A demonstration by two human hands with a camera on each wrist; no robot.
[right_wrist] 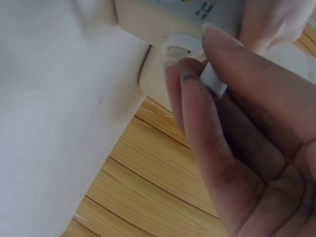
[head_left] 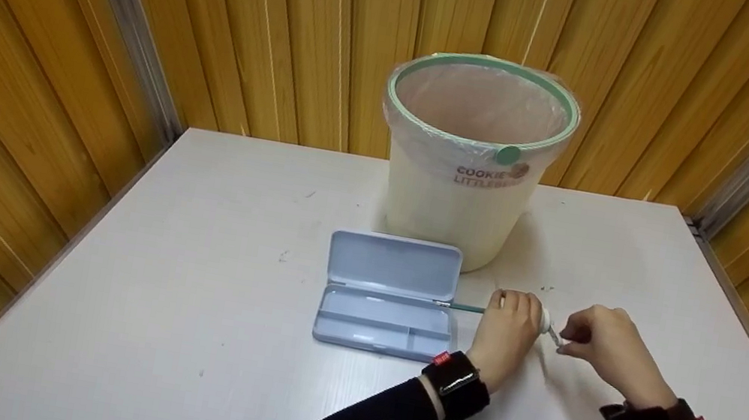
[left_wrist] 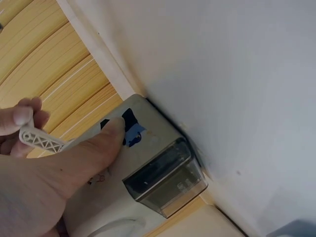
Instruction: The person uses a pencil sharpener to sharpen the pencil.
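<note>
My left hand [head_left: 505, 331] grips a small crank pencil sharpener [left_wrist: 111, 207], which it mostly covers in the head view. In the left wrist view its thumb lies across the body, beside a dark blue picture and a clear smoky shavings drawer [left_wrist: 173, 192]. A green pencil [head_left: 468, 308] sticks out leftward from the sharpener, its end overlapping the pencil case. On the other side, my right hand [head_left: 613, 352] pinches the white knob [right_wrist: 214, 81] of the crank arm [left_wrist: 43, 141] between thumb and fingers. The pencil's tip is hidden.
A light blue pencil case [head_left: 392, 266] lies with its lid raised, left of the left hand. Behind it stands a cream waste bin [head_left: 451, 208] with a green rim and clear liner. The white table [head_left: 182, 269] meets wood-patterned walls [head_left: 297, 37] at the back and sides.
</note>
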